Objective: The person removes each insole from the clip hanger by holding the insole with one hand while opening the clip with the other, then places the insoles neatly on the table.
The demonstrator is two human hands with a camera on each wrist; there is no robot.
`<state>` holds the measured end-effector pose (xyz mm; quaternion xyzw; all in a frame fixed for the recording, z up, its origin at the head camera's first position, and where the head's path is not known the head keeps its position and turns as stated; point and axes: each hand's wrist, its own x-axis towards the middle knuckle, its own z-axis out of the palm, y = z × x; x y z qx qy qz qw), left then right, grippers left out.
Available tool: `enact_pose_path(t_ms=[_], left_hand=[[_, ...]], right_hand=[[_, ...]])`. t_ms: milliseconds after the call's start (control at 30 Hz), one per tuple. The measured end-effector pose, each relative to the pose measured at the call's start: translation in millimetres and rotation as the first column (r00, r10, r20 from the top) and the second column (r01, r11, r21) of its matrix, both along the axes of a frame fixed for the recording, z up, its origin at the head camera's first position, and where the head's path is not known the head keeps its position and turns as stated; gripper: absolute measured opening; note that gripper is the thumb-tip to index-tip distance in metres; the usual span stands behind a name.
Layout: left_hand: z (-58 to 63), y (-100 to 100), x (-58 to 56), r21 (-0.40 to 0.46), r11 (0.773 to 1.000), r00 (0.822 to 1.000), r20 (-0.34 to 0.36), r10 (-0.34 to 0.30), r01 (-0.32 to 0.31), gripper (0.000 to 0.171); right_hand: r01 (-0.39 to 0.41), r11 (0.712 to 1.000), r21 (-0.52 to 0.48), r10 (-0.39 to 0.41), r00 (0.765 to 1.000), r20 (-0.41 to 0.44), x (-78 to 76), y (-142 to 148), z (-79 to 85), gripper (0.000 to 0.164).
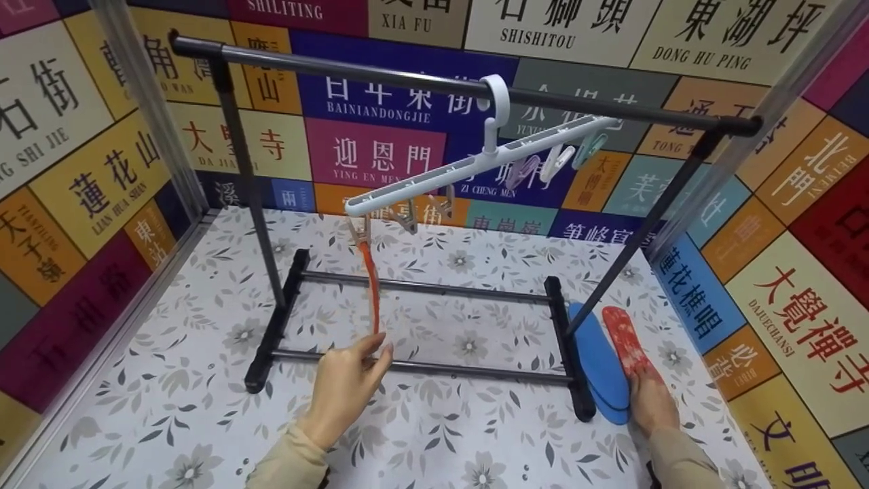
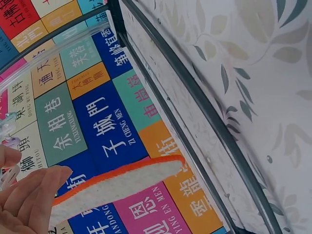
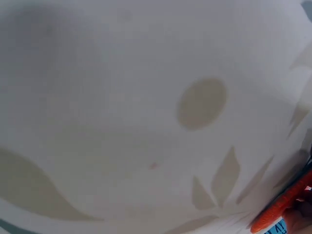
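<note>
A thin orange-edged insole point(image 1: 373, 285) hangs from a clip point(image 1: 358, 233) at the left end of a pale clip hanger point(image 1: 441, 174). My left hand point(image 1: 349, 380) is at its lower part, fingertips loosely bent. In the left wrist view, the white face of the insole point(image 2: 126, 181) runs behind the fingers point(image 2: 44, 190), its lower end free. At the right, my right hand point(image 1: 653, 401) grips the near end of a red patterned insole point(image 1: 621, 333); the right wrist view catches the red edge point(image 3: 275, 212) and fingers point(image 3: 298, 217) at its corner.
The hanger hooks over the top bar point(image 1: 326, 66) of a black rack, whose base bars point(image 1: 434, 368) stand on a floral tabletop point(image 1: 461, 441). Several more clips point(image 1: 557, 161) dangle from the hanger. Blue insoles point(image 1: 597, 360) lie beside the rack's right foot. Sign-covered walls point(image 1: 75, 176) enclose the table.
</note>
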<state>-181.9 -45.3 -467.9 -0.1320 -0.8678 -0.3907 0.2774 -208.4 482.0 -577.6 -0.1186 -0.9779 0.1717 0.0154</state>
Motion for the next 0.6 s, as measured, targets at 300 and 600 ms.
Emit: enact_pose_path(t_ms=[300, 600], left_hand=[[-10.9, -4.7, 5.2, -0.027, 0.999, 0.997, 0.069, 0.026, -0.024, 0.019], [-4.1, -30.2, -6.7, -0.02, 0.995, 0.995, 0.02, 0.102, -0.101, 0.017]], right_hand=[[0.061, 0.998, -0.022, -0.063, 0.99, -0.124, 3.6, -11.4, 0.2, 0.045], [0.061, 0.995, -0.082, -0.093, 0.874, -0.477, -2.2, -54.5, 5.0, 0.034]])
